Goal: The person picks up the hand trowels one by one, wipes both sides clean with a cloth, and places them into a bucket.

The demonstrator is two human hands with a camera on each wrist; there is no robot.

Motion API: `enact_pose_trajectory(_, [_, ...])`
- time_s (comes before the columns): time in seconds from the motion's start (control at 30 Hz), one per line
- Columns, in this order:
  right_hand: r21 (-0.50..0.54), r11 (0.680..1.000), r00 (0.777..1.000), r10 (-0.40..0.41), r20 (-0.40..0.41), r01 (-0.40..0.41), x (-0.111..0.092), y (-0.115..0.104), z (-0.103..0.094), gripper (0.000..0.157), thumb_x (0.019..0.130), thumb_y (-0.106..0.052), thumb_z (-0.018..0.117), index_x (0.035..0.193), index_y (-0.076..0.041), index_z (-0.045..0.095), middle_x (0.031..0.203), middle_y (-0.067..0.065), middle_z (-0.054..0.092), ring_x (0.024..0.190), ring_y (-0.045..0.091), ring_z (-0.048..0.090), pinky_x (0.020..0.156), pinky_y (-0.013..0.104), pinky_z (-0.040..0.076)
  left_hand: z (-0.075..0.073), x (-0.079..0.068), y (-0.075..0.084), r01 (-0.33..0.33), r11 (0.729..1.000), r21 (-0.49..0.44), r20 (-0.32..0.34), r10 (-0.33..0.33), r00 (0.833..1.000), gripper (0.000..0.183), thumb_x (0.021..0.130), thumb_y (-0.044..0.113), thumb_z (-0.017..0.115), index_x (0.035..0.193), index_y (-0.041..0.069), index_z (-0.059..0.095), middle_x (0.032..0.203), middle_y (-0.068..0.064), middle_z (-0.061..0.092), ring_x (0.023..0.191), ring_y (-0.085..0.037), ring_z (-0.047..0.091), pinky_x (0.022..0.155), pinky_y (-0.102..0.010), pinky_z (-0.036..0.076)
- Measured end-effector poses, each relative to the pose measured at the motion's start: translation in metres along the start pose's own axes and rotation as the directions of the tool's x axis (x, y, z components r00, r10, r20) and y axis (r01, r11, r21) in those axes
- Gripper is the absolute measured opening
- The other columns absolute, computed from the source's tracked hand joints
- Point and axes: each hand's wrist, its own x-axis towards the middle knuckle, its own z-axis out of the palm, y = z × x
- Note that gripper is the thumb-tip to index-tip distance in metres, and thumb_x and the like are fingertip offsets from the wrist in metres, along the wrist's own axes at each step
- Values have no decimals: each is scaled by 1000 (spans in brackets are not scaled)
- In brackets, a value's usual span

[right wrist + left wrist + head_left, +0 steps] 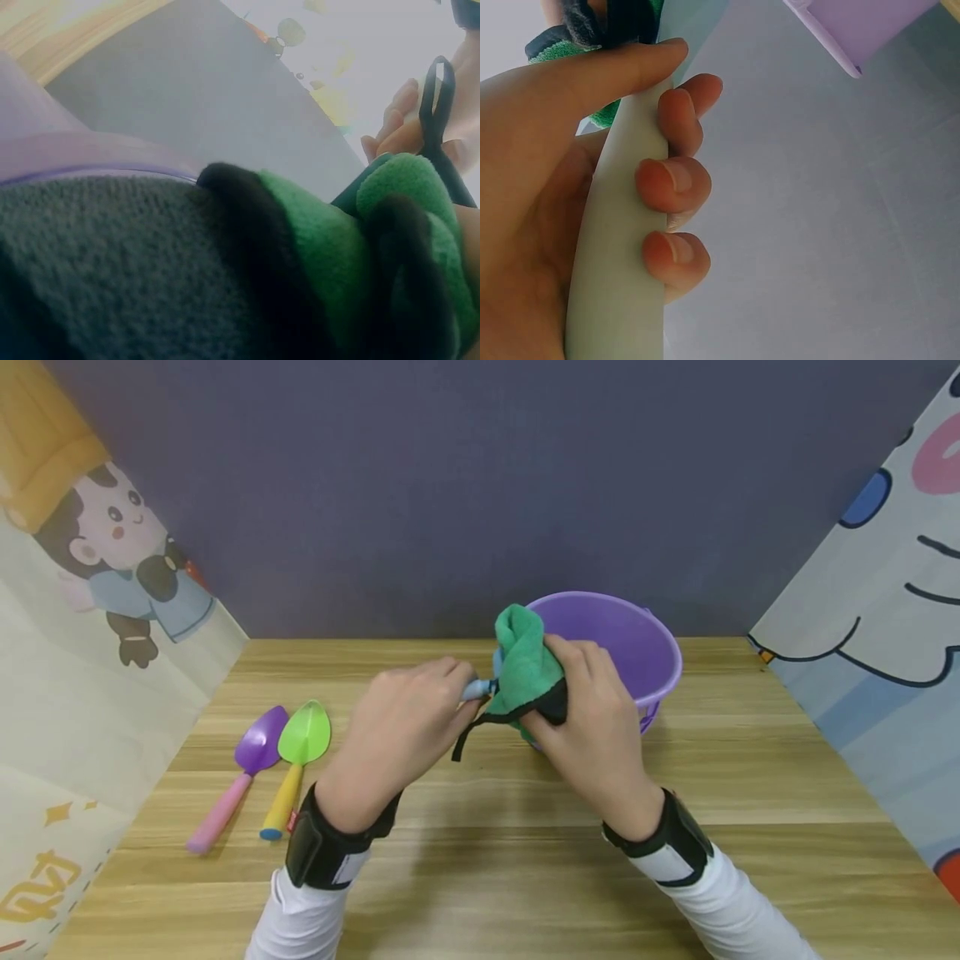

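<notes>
My left hand [408, 706] grips a toy shovel by its pale handle [622, 247], fingers curled round it and thumb laid along it. In the head view only a short light-blue part of the shovel [477, 689] shows; its blade is mostly hidden behind the cloth. A green cloth with black edging and a dark side [521, 664] is bunched in my right hand [600, 718], wrapped about the blade end. The cloth's black hanging loop [468, 737] dangles towards the left hand. In the right wrist view the cloth [315, 247] fills the lower part.
A purple bucket [648, 639] stands right behind the right hand, at the back of the wooden table [480, 893]. To the left lie a purple shovel with a pink handle [225, 806] and a green shovel with a yellow handle [285, 793]. A dark panel [480, 485] rises behind.
</notes>
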Motion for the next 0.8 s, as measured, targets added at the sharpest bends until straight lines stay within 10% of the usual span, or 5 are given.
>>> enact_pose_trajectory(0.8, [-8, 1000, 1000, 4, -1, -4, 1, 1, -2, 70, 65, -16, 84, 126, 2, 54, 107, 22, 62, 99, 35, 56, 86, 54, 51, 1, 0, 0, -9, 1000, 2, -10, 9, 1000, 19, 88, 16, 64, 71, 9, 58, 60, 0, 46, 50, -11, 37, 39, -25, 27])
